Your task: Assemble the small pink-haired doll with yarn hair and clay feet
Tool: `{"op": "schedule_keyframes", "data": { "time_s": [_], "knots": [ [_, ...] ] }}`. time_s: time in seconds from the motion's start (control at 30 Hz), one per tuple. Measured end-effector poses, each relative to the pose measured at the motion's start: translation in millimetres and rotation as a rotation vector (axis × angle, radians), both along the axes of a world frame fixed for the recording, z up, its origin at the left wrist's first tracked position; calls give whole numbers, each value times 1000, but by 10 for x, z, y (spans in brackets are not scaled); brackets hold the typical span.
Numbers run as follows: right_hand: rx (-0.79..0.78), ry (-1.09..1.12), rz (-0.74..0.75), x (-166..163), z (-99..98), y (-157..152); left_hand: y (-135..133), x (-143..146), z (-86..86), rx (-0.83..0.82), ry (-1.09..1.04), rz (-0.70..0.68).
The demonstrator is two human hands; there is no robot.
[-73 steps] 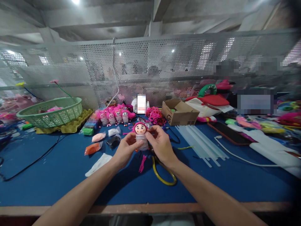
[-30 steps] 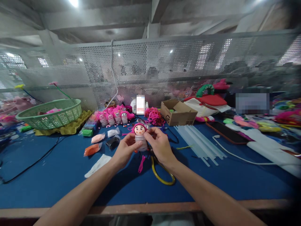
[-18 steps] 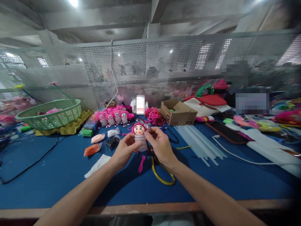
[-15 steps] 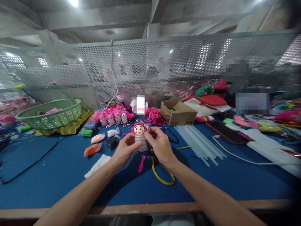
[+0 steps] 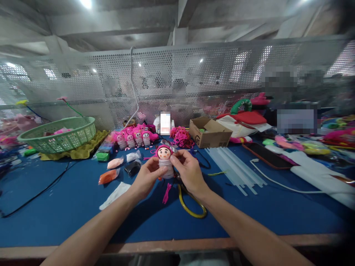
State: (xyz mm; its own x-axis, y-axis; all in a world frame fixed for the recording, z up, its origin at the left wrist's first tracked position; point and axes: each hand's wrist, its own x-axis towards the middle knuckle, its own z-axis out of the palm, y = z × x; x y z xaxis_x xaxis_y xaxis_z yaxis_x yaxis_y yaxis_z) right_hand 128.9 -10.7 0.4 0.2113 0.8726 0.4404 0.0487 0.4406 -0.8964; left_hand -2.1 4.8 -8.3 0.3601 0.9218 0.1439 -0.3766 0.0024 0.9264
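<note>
Upright between my hands is a small doll point(image 5: 165, 162) with a painted face, pink hair or hood and a ribbed whitish body. My left hand point(image 5: 149, 175) grips its body from the left, thumb across the front. From the right, my right hand point(image 5: 189, 170) pinches it beside the head, and its far fingers are partly hidden. Pink cords point(image 5: 166, 194) show below the doll. A yellow loop of tubing point(image 5: 194, 213) lies on the blue table under my right hand. Several similar dolls point(image 5: 134, 139) stand in a row farther back.
Small packets, such as an orange packet point(image 5: 109, 176), lie left of my hands. A green basket point(image 5: 58, 138) rests on an egg tray. Toward the right are a cardboard box point(image 5: 210, 133), translucent tubes point(image 5: 235, 170), a phone point(image 5: 267, 156) and a white cable point(image 5: 280, 187). A perforated screen point(image 5: 158, 81) rises behind.
</note>
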Motion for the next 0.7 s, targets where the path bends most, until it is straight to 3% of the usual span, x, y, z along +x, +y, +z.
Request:
{"op": "schedule_keyframes", "data": {
  "time_s": [0.27,0.7],
  "knots": [
    [63,30,-32,60,17,-11,21,-15,-3,42,37,21],
    [139,-96,-111,73,68,-22,23,-22,-11,46,61,-8]
  ]
}}
